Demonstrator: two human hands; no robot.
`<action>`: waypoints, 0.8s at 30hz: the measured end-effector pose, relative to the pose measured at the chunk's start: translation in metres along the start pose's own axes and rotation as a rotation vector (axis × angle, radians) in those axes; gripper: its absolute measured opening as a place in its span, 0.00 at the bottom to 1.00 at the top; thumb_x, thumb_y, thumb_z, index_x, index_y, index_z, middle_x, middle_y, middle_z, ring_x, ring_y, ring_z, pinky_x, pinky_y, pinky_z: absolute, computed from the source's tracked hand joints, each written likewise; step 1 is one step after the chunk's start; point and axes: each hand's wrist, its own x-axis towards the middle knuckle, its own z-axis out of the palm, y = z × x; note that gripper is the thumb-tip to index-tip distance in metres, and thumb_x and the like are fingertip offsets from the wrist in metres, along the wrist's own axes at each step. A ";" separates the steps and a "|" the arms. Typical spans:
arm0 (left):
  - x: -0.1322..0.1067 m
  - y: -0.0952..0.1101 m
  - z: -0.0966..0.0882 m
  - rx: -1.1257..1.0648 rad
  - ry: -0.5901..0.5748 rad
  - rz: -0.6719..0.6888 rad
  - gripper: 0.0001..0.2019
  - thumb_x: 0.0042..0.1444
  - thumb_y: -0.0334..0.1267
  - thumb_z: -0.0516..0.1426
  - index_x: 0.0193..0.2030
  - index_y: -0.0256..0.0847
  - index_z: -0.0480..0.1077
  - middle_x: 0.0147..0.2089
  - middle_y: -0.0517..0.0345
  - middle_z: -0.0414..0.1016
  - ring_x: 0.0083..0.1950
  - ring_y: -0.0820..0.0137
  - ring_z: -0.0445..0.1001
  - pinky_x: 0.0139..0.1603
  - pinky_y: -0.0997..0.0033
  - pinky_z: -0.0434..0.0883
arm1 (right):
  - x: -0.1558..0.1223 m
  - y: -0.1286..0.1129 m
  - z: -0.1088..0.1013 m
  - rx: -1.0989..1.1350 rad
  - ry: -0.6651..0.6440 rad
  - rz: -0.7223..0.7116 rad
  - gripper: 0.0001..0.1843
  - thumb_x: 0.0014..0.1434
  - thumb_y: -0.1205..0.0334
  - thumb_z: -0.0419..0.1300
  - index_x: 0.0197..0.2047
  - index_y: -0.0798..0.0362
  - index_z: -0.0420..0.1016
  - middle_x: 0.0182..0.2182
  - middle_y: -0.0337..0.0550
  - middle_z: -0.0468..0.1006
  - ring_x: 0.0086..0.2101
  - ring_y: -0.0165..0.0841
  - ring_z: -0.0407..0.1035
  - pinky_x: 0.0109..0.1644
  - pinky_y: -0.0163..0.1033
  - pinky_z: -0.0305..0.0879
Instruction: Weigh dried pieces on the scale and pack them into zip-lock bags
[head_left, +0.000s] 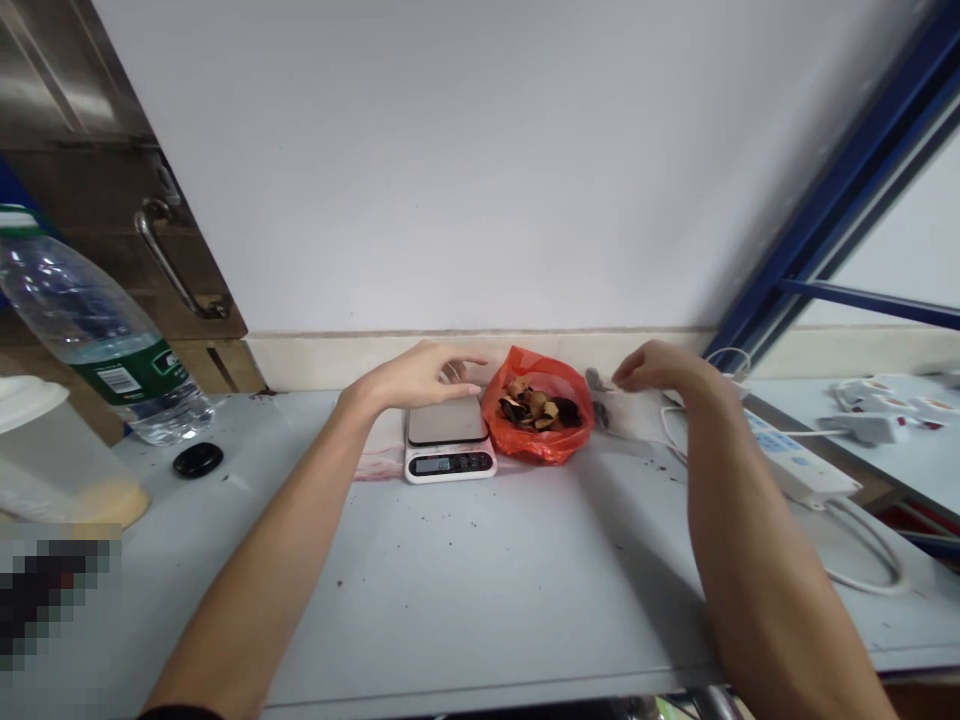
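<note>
A small white kitchen scale (448, 446) with a grey pan and a lit display sits at the back of the grey table (480, 580). My left hand (420, 376) hovers just above its pan, fingers spread and holding nothing. Right of the scale an open orange plastic bag (540, 440) holds dark and tan dried pieces (536, 406). My right hand (656, 370) is beyond the bag, its fingertips pinched on a clear plastic bag (626, 412) that lies flat on the table with a few dark bits inside.
A clear water bottle (97, 335) with a green label leans at the left beside a black cap (198, 459) and a white lidded container (45, 450). A white power strip (795, 465) with cables lies at the right. A blue metal frame (840, 200) rises at the right.
</note>
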 end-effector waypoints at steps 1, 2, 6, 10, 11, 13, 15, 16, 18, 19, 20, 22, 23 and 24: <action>0.000 0.000 0.000 0.007 0.008 0.004 0.26 0.59 0.44 0.59 0.64 0.44 0.69 0.53 0.52 0.79 0.49 0.63 0.77 0.51 0.65 0.72 | -0.003 -0.004 -0.006 -0.021 0.040 0.043 0.12 0.40 0.74 0.60 0.15 0.48 0.75 0.17 0.39 0.77 0.26 0.40 0.76 0.36 0.43 0.73; 0.000 0.001 0.000 0.011 0.024 0.010 0.26 0.59 0.44 0.59 0.64 0.44 0.69 0.53 0.52 0.79 0.50 0.63 0.77 0.51 0.65 0.72 | -0.007 -0.009 -0.012 -0.032 0.083 0.092 0.12 0.41 0.74 0.59 0.17 0.48 0.76 0.19 0.41 0.78 0.29 0.41 0.77 0.39 0.44 0.74; 0.003 0.001 0.004 -0.019 0.187 0.024 0.32 0.58 0.48 0.60 0.68 0.42 0.64 0.58 0.48 0.75 0.55 0.60 0.74 0.55 0.63 0.71 | -0.029 -0.042 -0.035 0.053 0.338 0.002 0.12 0.49 0.73 0.58 0.26 0.49 0.81 0.28 0.45 0.83 0.38 0.42 0.78 0.48 0.46 0.72; 0.005 0.005 0.009 -0.073 0.374 0.118 0.39 0.56 0.52 0.62 0.72 0.50 0.54 0.70 0.50 0.61 0.63 0.58 0.66 0.61 0.60 0.68 | -0.053 -0.080 -0.038 0.208 0.325 -0.368 0.08 0.53 0.65 0.60 0.32 0.48 0.82 0.31 0.42 0.84 0.36 0.38 0.78 0.47 0.46 0.73; 0.006 0.006 0.009 -0.099 0.394 0.151 0.38 0.55 0.52 0.63 0.71 0.51 0.57 0.70 0.50 0.60 0.64 0.58 0.65 0.62 0.59 0.68 | -0.056 -0.088 -0.036 0.244 0.313 -0.445 0.08 0.53 0.63 0.60 0.33 0.48 0.82 0.31 0.42 0.84 0.35 0.38 0.77 0.47 0.45 0.73; 0.006 0.007 0.007 -0.175 0.399 0.200 0.29 0.55 0.53 0.62 0.61 0.45 0.68 0.65 0.49 0.67 0.62 0.58 0.67 0.61 0.59 0.68 | -0.059 -0.100 -0.029 0.314 0.298 -0.544 0.09 0.54 0.60 0.61 0.35 0.50 0.82 0.33 0.43 0.84 0.35 0.37 0.77 0.46 0.44 0.73; 0.004 0.005 0.003 -0.269 0.366 0.209 0.21 0.56 0.53 0.61 0.47 0.39 0.74 0.54 0.48 0.76 0.56 0.59 0.73 0.57 0.59 0.70 | -0.056 -0.105 -0.022 0.367 0.263 -0.564 0.12 0.54 0.58 0.62 0.40 0.52 0.81 0.33 0.43 0.84 0.34 0.36 0.76 0.43 0.43 0.72; 0.003 0.003 0.000 -0.309 0.350 0.196 0.20 0.56 0.54 0.61 0.42 0.37 0.75 0.49 0.48 0.78 0.52 0.60 0.75 0.54 0.60 0.71 | -0.053 -0.106 -0.019 0.380 0.237 -0.548 0.15 0.53 0.57 0.63 0.43 0.53 0.81 0.31 0.43 0.83 0.32 0.35 0.76 0.40 0.41 0.71; 0.000 -0.004 -0.006 -0.347 0.342 0.149 0.20 0.55 0.55 0.62 0.38 0.37 0.74 0.43 0.50 0.79 0.47 0.61 0.76 0.50 0.60 0.72 | -0.046 -0.102 -0.015 0.376 0.165 -0.480 0.16 0.53 0.54 0.65 0.41 0.56 0.80 0.27 0.43 0.81 0.28 0.33 0.73 0.34 0.39 0.68; -0.002 -0.008 -0.010 -0.344 0.348 0.123 0.19 0.54 0.54 0.62 0.39 0.37 0.74 0.42 0.51 0.79 0.45 0.62 0.77 0.49 0.60 0.72 | -0.043 -0.099 -0.013 0.363 0.115 -0.445 0.15 0.53 0.52 0.65 0.37 0.56 0.80 0.24 0.42 0.80 0.26 0.33 0.72 0.32 0.39 0.67; -0.004 -0.011 -0.013 -0.331 0.354 0.098 0.18 0.54 0.53 0.63 0.39 0.37 0.74 0.41 0.51 0.80 0.44 0.63 0.77 0.49 0.60 0.72 | -0.039 -0.096 -0.012 0.353 0.057 -0.419 0.15 0.53 0.50 0.64 0.33 0.56 0.79 0.23 0.42 0.78 0.25 0.32 0.70 0.31 0.38 0.65; -0.007 -0.018 -0.018 -0.298 0.348 0.061 0.15 0.56 0.49 0.62 0.39 0.38 0.74 0.40 0.52 0.80 0.43 0.64 0.77 0.49 0.60 0.72 | -0.034 -0.091 -0.011 0.357 -0.074 -0.416 0.17 0.53 0.48 0.63 0.27 0.55 0.78 0.22 0.41 0.77 0.25 0.32 0.70 0.31 0.38 0.64; -0.007 -0.021 -0.019 -0.283 0.338 0.048 0.13 0.57 0.47 0.61 0.39 0.38 0.74 0.40 0.53 0.80 0.42 0.65 0.77 0.50 0.60 0.72 | -0.033 -0.089 -0.010 0.375 -0.141 -0.436 0.18 0.52 0.47 0.63 0.26 0.54 0.78 0.22 0.41 0.78 0.26 0.32 0.70 0.31 0.38 0.65; -0.007 -0.024 -0.019 -0.269 0.325 0.035 0.12 0.57 0.45 0.61 0.39 0.38 0.74 0.40 0.53 0.80 0.43 0.65 0.77 0.50 0.59 0.72 | -0.032 -0.088 -0.008 0.401 -0.204 -0.463 0.18 0.51 0.46 0.63 0.26 0.54 0.78 0.23 0.41 0.78 0.27 0.32 0.71 0.32 0.38 0.65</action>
